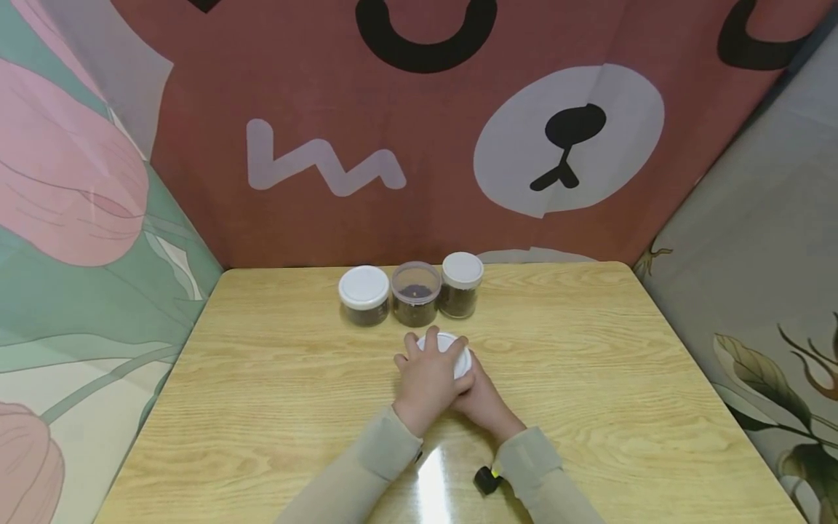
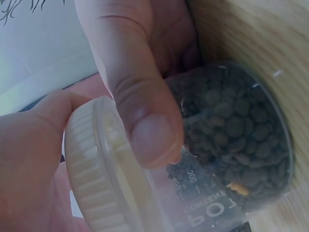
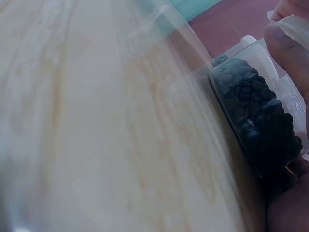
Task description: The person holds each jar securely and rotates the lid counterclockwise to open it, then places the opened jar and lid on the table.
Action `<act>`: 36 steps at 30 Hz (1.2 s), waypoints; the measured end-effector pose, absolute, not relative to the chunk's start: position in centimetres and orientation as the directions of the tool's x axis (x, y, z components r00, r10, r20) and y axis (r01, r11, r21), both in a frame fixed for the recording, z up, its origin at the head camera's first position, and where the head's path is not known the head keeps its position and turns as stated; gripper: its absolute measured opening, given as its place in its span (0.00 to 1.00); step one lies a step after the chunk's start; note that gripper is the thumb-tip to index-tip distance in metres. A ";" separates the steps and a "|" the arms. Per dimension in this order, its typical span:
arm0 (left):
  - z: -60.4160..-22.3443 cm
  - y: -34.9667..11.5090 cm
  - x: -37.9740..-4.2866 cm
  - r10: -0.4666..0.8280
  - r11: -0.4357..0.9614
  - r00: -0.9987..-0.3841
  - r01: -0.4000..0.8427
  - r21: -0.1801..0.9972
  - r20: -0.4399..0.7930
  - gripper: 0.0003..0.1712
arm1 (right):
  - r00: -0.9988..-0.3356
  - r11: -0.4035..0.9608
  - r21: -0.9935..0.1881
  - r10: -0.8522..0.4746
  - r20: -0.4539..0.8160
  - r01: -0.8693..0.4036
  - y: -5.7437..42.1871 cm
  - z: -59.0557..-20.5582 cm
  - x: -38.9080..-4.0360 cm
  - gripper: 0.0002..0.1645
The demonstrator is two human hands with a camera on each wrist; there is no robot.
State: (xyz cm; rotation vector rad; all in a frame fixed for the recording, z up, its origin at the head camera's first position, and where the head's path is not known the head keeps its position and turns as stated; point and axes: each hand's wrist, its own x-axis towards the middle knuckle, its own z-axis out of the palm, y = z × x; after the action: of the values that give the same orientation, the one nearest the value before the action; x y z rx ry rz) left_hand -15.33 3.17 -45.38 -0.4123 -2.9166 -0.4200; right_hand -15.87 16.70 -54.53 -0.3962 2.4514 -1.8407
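Your left hand (image 1: 428, 378) lay over a white lid (image 1: 449, 358) with its fingers spread across the top and its thumb bent at the rim, gripping it from above. Your right hand (image 1: 487, 404) came in under it from the right and held the jar (image 2: 236, 125) below that lid, its thumb pressed along the clear wall. You had the jar about midway between the left and right edges of the desk (image 1: 262, 378), nearer to you than the row by the back edge. Dark, flat, rounded pieces (image 2: 241, 116) filled its lower part, with one orange bit (image 2: 238, 188) among them against the wall. You could not tell whether its base touched the desk.

Along the back edge, just beside one another, stood a squat white-lidded jar (image 1: 364, 290), a clear-rimmed jar (image 1: 415, 309) in the middle, and a taller white-lidded jar (image 1: 461, 295) on the right, each with dark contents. Near your right sleeve (image 1: 532, 462) showed a small black object (image 1: 487, 481). Behind the back edge hung a reddish-brown cloth (image 1: 445, 218).
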 end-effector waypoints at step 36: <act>-44.0 2.1 -15.8 0.217 0.824 -0.939 0.322 0.466 0.265 0.30 | -0.971 0.199 -0.974 -0.233 0.061 -0.108 16.5 -54.3 -15.6 0.62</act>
State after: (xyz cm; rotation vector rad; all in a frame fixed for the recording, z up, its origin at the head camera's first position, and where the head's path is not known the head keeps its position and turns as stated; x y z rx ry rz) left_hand -15.82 2.13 -44.00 -0.4192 -2.8059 -0.7700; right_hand -15.57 16.53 -54.26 -0.3362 2.3528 -1.8983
